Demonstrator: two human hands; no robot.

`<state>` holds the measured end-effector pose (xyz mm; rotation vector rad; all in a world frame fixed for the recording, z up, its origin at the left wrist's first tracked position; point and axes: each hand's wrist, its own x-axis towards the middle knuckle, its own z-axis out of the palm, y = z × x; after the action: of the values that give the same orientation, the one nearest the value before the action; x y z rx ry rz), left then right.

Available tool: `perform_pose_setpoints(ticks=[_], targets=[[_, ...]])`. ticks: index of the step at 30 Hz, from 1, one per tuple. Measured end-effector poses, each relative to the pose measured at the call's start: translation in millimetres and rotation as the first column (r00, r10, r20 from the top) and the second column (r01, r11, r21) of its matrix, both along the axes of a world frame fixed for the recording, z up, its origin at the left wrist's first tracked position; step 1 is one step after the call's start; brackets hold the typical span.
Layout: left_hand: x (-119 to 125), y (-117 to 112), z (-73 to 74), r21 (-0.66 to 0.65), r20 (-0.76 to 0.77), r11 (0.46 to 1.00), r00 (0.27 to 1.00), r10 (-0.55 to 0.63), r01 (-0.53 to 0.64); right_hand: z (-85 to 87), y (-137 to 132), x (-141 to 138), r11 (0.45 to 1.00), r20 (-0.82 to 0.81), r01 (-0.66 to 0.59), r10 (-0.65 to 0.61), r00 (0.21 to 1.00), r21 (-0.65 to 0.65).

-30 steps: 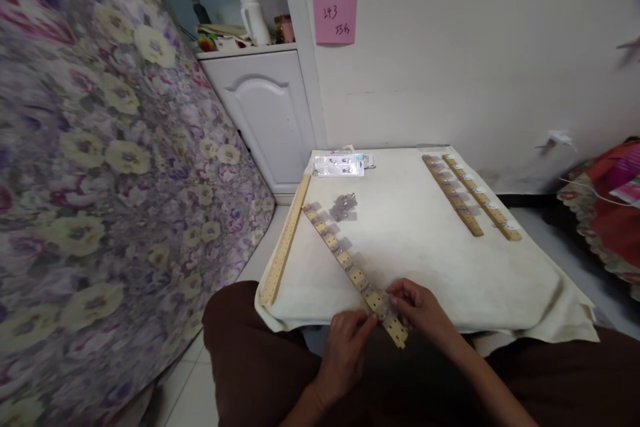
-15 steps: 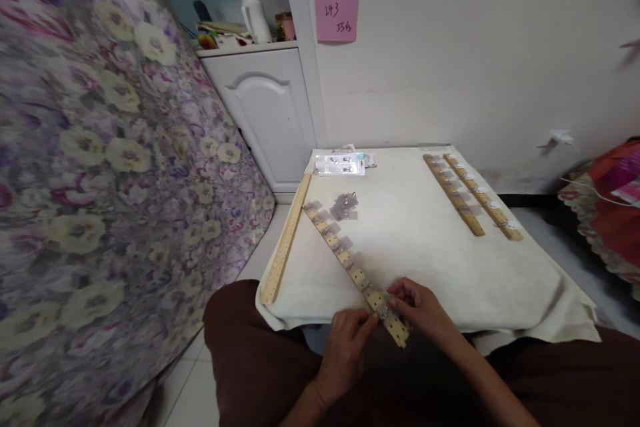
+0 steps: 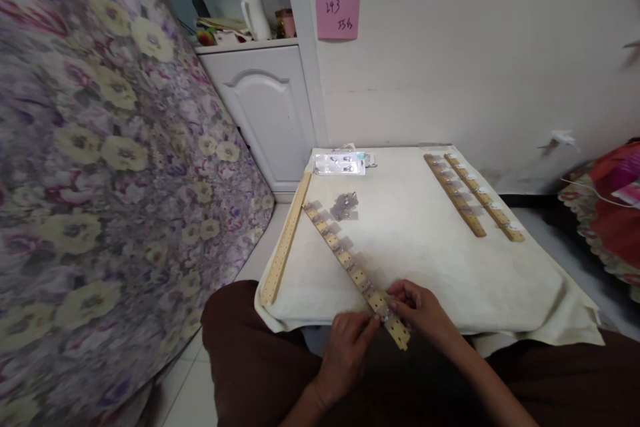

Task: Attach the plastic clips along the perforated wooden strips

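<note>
A long wooden strip point(image 3: 350, 267) studded with several small metal clips lies diagonally on the cloth-covered table point(image 3: 425, 260). Its near end hangs over the front edge. My left hand point(image 3: 347, 350) pinches that near end from the left, fingers closed. On the right side of the same end my right hand point(image 3: 423, 313) is also closed, fingertips pressed on a small clip on the strip. A small pile of loose metal clips point(image 3: 345, 205) sits further back, beside the strip's far end.
A bare wooden strip point(image 3: 285, 240) lies along the table's left edge. Two clip-laden strips point(image 3: 473, 195) rest at the back right. A clear packet point(image 3: 339, 163) lies at the back. A floral mattress point(image 3: 100, 167) stands on the left, a white cabinet point(image 3: 265, 113) behind.
Both hands stay at the strip's near end; fingers shift only slightly. The view has tilted a little.
</note>
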<state>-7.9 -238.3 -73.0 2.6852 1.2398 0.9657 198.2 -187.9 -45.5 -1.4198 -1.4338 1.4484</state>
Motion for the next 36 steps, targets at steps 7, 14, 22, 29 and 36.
perform_pose_setpoints(ticks=[7,14,22,29,36], targets=[[0.0,1.1,-1.2,0.015,-0.015,1.0,1.0,-0.013,0.013,0.9,-0.5,1.0,1.0,-0.013,-0.007,0.007,1.0,0.015],[-0.3,1.3,-2.3,0.022,-0.029,1.0,0.999,-0.019,0.02,1.5,-0.2,1.2,0.999,0.011,-0.019,0.019,1.0,0.035],[-0.3,1.1,-1.0,0.004,-0.06,1.0,0.998,-0.016,0.016,0.5,-0.7,1.6,0.998,0.028,-0.018,0.016,0.999,0.058],[0.6,1.8,0.6,0.021,-0.051,1.0,0.999,-0.004,0.006,-3.0,0.3,1.8,0.999,0.063,-0.008,0.005,0.998,0.054],[0.9,1.4,-0.6,0.024,-0.055,1.0,0.998,0.015,-0.014,-5.3,3.1,1.1,0.999,0.084,-0.006,0.001,0.996,0.054]])
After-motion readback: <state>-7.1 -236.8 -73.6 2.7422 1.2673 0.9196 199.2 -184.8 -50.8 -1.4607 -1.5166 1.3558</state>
